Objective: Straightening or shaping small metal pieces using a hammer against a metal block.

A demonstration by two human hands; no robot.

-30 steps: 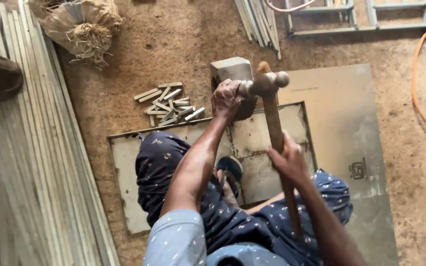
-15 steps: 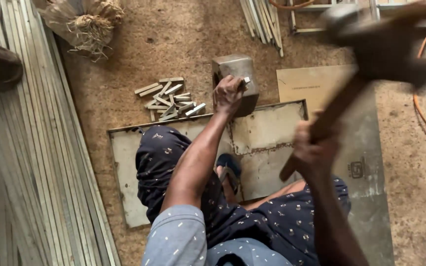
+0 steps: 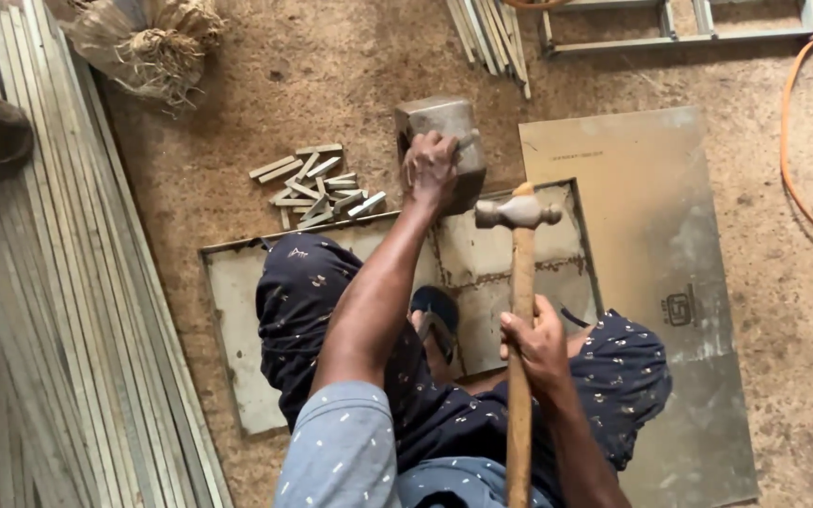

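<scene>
Squatting on a metal sheet [image 3: 237, 310] laid over sandy floor [image 3: 312, 85], a second sheet [image 3: 651, 245] lying alongside to the right. Leaning long strips [image 3: 58, 310] along the left edge, hemming that side in; leaving open room ahead and to the right, short of the orange cable [image 3: 802, 179]. Pressing down a steel block [image 3: 439, 127] at the sheet's far edge, left hand [image 3: 432, 169] clenched over its near side, a small piece pinched there, unclear. Likely heavy, stiff, steady. Gripping the hammer [image 3: 519, 310] mid-handle, right hand [image 3: 538, 343] wrapped tight, head hovering just beside the block. Probably head-heavy; holding lower giving more swing. Lying near, left of the block, short cut pieces [image 3: 317, 183].
</scene>
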